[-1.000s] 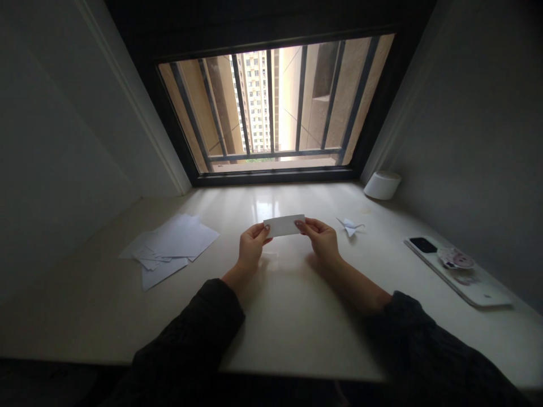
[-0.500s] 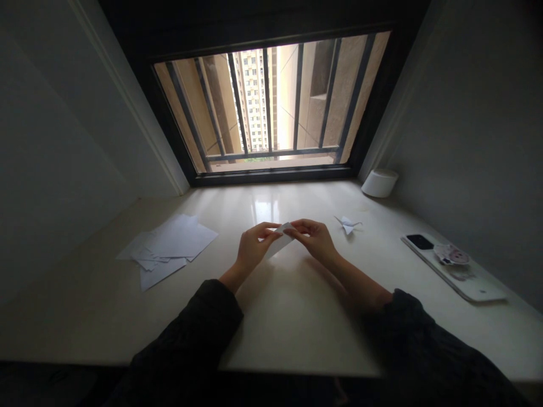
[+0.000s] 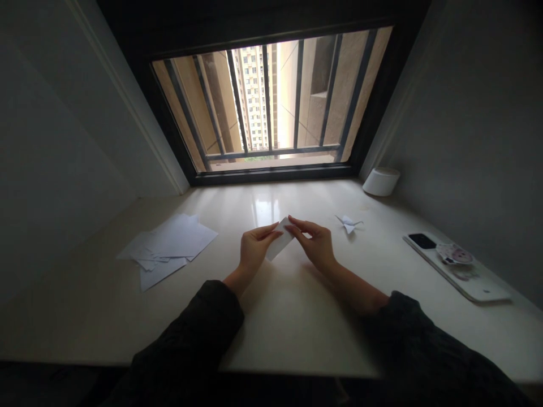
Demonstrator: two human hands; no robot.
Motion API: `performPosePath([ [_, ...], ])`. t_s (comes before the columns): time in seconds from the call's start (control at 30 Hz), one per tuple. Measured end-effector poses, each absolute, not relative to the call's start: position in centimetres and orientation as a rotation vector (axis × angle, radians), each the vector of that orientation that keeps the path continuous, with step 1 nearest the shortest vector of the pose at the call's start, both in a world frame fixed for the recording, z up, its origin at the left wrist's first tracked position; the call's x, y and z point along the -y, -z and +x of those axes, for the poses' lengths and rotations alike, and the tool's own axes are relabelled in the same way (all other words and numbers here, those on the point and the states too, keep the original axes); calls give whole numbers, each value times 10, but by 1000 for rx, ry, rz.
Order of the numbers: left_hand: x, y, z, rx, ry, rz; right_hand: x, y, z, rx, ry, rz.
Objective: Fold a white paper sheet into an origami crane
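A small folded piece of white paper (image 3: pixel 280 242) is held up between my two hands, a little above the pale sill. My left hand (image 3: pixel 256 245) pinches its left edge between thumb and fingers. On the other side, my right hand (image 3: pixel 314 242) grips the upper right edge with thumb and fingertips. The paper is tilted, its lower corner pointing down toward the left. A white paper crane (image 3: pixel 348 225) sits just beyond my right hand, touching neither hand.
Loose white paper sheets (image 3: pixel 180 237) lie in a pile at the left. On the right is a white phone (image 3: pixel 479 282) with a cartoon grip on its back. A white cylinder (image 3: pixel 380 182) stands at the back right, near the barred window (image 3: pixel 271 107). The sill's front edge (image 3: pixel 297 373) runs close to me.
The fingers of both hands have straightened a little, and more of the folded paper shows between them. The crane, sheets and phone stay where they were.
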State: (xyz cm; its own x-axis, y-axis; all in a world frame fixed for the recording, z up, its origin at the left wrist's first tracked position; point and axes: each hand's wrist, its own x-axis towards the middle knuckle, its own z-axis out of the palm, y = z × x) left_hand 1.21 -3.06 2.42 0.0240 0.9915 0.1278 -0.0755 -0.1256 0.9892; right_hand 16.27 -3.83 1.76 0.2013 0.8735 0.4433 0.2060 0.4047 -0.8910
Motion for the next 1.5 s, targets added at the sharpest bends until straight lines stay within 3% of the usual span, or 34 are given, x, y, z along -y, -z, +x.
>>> performPosePath([
  [0.4, 25, -21, 3, -1137, -1238, 1454, 27, -14, 170, 1329, -718, -1108],
  [0.67, 24, -21, 7, -1047, -1345, 1239, 30, -12, 163, 1266, -1163, -1097],
  [1.07, 26, -21, 11, -1109, -1383, 1135, 24, -11, 172, 1299, -1307, -1202],
  [1.5, 23, -22, 4, -1044, -1270, 1352, 24, -11, 174, 1527, -1004, -1192],
])
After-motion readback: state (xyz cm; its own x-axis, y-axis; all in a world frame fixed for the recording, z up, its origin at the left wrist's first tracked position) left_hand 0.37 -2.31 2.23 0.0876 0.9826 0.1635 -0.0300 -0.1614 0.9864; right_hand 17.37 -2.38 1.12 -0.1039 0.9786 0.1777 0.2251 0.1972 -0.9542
